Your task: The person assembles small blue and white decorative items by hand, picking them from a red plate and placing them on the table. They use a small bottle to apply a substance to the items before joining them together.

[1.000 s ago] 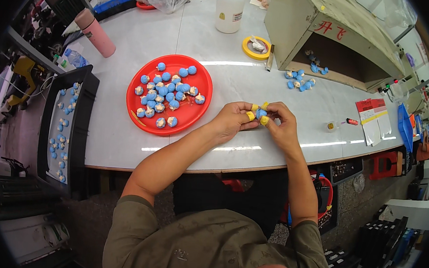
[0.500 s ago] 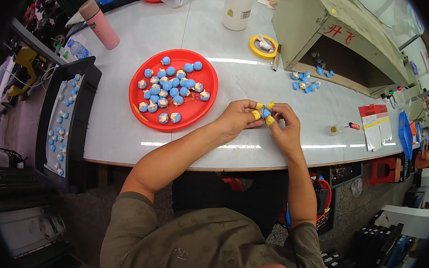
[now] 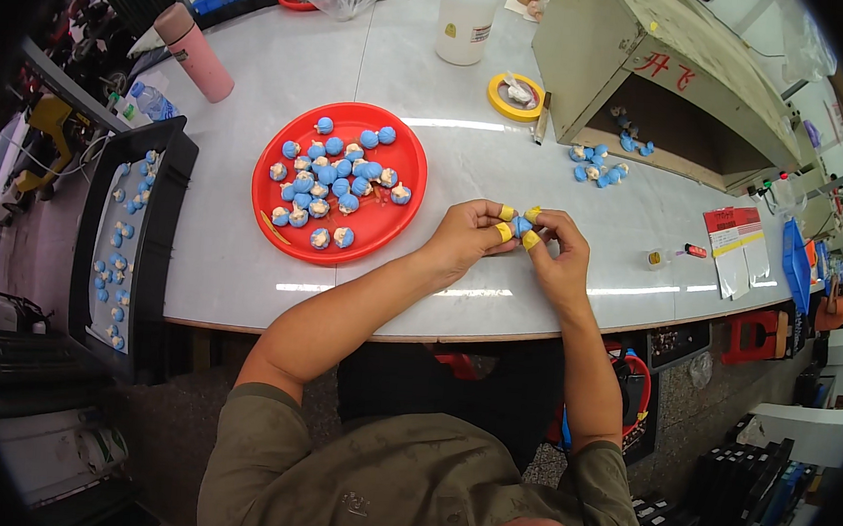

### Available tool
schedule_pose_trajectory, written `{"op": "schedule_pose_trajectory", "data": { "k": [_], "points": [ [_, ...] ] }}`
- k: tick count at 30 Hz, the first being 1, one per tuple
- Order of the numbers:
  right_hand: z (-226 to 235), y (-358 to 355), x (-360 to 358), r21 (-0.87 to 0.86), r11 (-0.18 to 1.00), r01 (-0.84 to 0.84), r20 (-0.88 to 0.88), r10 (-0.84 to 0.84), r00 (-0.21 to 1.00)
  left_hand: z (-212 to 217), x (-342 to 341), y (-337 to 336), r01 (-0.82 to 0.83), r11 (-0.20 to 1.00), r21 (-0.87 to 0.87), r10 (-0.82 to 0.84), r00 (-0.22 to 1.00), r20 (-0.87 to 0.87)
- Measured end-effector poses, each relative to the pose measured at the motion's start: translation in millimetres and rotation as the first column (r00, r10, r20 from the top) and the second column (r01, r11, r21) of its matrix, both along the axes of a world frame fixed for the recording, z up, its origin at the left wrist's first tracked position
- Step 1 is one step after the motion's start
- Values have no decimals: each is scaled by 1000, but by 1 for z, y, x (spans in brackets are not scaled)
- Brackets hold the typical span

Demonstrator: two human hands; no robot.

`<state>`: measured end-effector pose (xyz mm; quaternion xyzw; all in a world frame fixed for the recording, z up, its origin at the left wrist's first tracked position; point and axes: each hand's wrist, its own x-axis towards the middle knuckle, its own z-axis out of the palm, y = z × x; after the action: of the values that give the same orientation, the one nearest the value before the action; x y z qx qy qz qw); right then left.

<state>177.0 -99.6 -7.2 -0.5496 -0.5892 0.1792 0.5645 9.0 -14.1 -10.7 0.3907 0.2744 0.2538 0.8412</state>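
Small blue piece (image 3: 520,226), mostly hidden between both hands' fingertips (image 3: 504,232).

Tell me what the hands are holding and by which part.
Both hands, left hand and right hand, pinch one small blue piece between yellow-capped fingertips. Which part of the piece is gripped cannot be told.

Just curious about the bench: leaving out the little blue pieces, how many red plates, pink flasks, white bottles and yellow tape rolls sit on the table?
Red plate: 1
Pink flask: 1
White bottle: 1
Yellow tape roll: 1
Total: 4
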Motion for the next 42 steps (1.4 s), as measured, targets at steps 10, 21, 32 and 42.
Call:
{"op": "schedule_pose_trajectory", "data": {
  "k": [10,21,32,42],
  "points": [
    [2,-2,0,67,998,2,82,-7,997,1,-1,0,1,1000,0,-1,1000,5],
    [-5,-3,4,-12,999,-48,-101,46,994,0,-1,-1,5,999,43,-8,998,69],
    [-1,-2,1,13,999,-31,0,31,1000,4,-2,-2,-14,1000,2,14,1000,8],
    [-2,-2,-4,79,997,19,56,-23,998,8,-3,-2,6,1000,-30,-6,1000,13]
  ]
}}
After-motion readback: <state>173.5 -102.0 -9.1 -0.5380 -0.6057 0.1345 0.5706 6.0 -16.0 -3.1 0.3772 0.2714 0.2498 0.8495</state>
